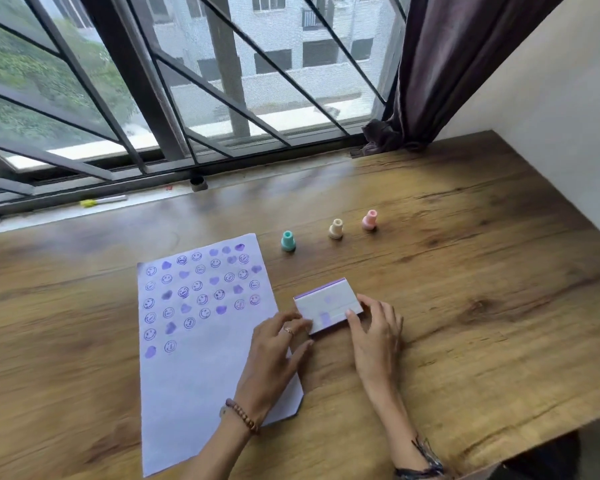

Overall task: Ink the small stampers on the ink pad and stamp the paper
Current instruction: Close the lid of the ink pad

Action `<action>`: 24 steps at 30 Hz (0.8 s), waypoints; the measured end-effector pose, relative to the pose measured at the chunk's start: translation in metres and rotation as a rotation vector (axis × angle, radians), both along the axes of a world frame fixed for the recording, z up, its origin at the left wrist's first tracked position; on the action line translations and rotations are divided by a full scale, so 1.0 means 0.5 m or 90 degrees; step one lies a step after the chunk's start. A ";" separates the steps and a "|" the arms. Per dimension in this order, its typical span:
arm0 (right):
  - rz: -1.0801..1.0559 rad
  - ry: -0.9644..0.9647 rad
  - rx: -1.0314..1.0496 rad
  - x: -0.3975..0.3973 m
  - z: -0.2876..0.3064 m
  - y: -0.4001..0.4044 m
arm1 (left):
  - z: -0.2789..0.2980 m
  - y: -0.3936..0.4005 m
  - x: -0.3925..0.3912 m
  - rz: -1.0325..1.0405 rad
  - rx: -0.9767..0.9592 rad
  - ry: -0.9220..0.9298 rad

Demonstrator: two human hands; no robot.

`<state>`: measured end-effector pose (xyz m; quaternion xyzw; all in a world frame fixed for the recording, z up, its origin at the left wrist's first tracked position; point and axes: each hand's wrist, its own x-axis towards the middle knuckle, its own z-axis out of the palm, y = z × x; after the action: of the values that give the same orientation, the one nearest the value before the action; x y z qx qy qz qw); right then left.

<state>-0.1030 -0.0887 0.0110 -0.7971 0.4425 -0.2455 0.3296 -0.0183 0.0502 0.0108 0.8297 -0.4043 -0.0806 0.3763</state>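
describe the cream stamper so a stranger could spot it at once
On the wooden desk, beyond the ink pad, three small stampers stand in a row. The cream stamper is the middle one, between the teal stamper and the pink stamper.

Purple smiley and heart prints on white paper (194, 358); teal (288, 241), cream (336, 229), pink stampers (369, 220).
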 end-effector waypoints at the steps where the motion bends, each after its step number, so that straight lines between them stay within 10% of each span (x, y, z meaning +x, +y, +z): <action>1: -0.005 -0.009 -0.005 -0.001 -0.002 -0.009 | 0.000 -0.012 -0.002 -0.010 -0.002 -0.004; 24: -0.147 -0.163 0.066 -0.008 0.006 -0.228 | 0.043 -0.281 -0.013 -0.186 0.079 0.041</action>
<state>-0.1068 -0.2028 0.0141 -0.6851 0.4978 -0.3580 0.3934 -0.0250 -0.0904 0.0324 0.7808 -0.5024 -0.1860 0.3214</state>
